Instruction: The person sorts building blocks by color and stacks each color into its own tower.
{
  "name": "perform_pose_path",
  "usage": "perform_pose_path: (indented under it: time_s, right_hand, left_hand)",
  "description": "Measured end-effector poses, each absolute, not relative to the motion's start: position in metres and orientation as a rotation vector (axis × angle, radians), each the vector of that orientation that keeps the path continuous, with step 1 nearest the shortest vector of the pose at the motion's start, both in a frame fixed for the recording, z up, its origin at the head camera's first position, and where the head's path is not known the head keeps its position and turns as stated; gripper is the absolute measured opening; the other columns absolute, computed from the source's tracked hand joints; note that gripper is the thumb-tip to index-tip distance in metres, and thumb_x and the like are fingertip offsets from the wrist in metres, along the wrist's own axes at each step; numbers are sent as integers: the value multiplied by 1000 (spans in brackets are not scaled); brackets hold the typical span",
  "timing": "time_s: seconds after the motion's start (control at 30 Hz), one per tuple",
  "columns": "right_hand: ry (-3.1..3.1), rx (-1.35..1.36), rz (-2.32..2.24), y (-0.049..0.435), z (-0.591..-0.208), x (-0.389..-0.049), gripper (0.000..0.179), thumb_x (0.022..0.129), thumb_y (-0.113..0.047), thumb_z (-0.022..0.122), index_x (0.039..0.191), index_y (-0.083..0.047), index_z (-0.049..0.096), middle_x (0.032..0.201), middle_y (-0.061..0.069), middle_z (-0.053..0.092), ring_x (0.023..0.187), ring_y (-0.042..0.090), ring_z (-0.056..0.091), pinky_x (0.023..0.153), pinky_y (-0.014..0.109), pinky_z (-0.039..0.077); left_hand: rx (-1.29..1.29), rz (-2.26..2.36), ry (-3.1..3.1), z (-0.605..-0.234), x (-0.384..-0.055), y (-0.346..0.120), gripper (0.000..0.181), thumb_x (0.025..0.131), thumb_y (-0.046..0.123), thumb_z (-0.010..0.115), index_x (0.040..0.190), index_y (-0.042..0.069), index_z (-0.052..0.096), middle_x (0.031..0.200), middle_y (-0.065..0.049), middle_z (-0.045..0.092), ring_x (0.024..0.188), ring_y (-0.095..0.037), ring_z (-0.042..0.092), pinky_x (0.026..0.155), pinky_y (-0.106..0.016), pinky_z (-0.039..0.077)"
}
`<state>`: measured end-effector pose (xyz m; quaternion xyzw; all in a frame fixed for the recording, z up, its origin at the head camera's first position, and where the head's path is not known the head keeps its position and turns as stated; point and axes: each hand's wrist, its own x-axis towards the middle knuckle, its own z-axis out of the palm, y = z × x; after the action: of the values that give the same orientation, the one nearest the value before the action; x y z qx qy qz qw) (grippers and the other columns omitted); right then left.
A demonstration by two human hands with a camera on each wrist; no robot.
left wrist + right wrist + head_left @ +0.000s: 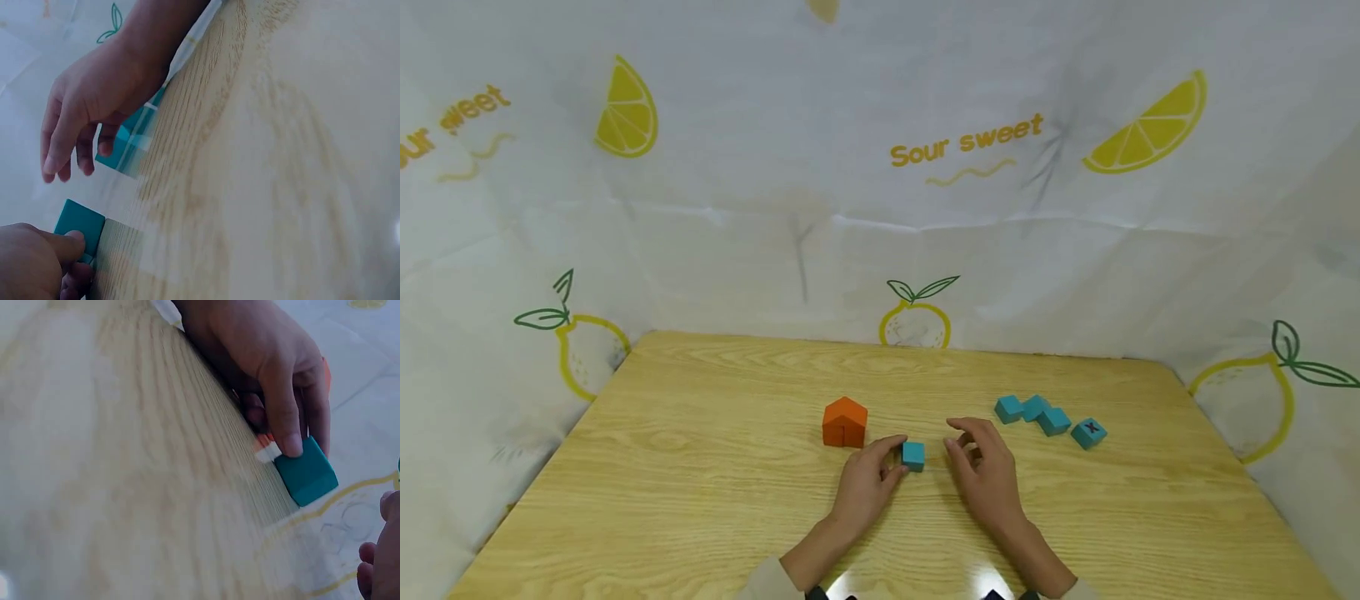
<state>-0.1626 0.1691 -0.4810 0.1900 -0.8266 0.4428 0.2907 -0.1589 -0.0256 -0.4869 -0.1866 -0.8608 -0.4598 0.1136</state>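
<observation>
A small teal cube (913, 457) rests on the wooden table between the two hands. My left hand (860, 492) pinches it from the left side, thumb near and fingers far. In the right wrist view, the left thumb lies against one face of the cube (306, 475). My right hand (988, 479) hovers just right of the cube, fingers loosely bent and holding nothing. The left wrist view also shows a gap between the right hand (103, 94) and the cube (84, 222).
An orange house-shaped block group (845, 423) stands behind the left hand. To the right lie several more teal cubes (1055, 420), and one cube (1088, 433) has a dark X on top. A white lemon-print cloth (760, 275) hangs behind the wooden table (700, 467).
</observation>
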Motion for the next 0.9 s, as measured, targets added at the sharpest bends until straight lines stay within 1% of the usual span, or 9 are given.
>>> perform_pose_path:
  time_s: [0.13,0.2,0.33,0.43,0.6,0.77,0.9]
  right_hand:
    - [-2220,376,1136,185,-480,-169,28,89,0,66,116,-1,63,103,13,57,71,16,52,55,24,46]
    - [-2258,297,1105,192,-481,-171,31,89,-4,67,120,-1,61,110,14,54,74,18,49,57,27,43]
    - [-2290,184,1044,203,-484,-177,39,89,-7,69,125,0,57,124,19,47,84,24,47,63,36,40]
    - [-2271,140,1044,208,-485,-180,43,88,-6,70,127,2,54,129,22,43,88,29,49,67,41,40]
    - [-2267,85,1069,211,-484,-184,46,88,-6,70,129,3,53,131,20,42,91,30,49,71,35,38]
    - [-2298,39,1106,213,-483,-184,46,89,-5,68,131,2,52,133,16,42,87,25,49,66,26,39]
    - [-2310,33,1140,215,-483,-184,47,89,-2,67,133,2,51,134,17,42,84,24,51,63,18,39]
  left_hand:
    - [-546,-1359,-2529,-486,-159,-25,40,82,7,75,120,4,65,64,9,45,50,1,36,49,-19,35]
    - [-544,-1360,-2531,-486,-159,-25,40,82,7,75,120,4,65,65,9,46,51,1,36,49,-19,36]
    - [-543,-1362,-2527,-485,-158,-25,40,82,7,75,120,4,65,69,8,49,52,1,37,51,-19,37]
    - [-543,-1369,-2525,-484,-158,-25,40,82,7,75,120,4,65,71,7,51,52,1,37,50,-19,37]
    - [-537,-1373,-2535,-483,-158,-25,40,82,7,75,120,4,65,72,6,52,52,1,37,51,-19,37]
    - [-532,-1393,-2552,-482,-158,-25,40,83,7,74,121,4,65,72,7,51,52,1,37,51,-19,37]
    - [-536,-1398,-2553,-482,-158,-25,40,83,7,74,121,4,65,73,6,52,52,1,37,51,-19,37]
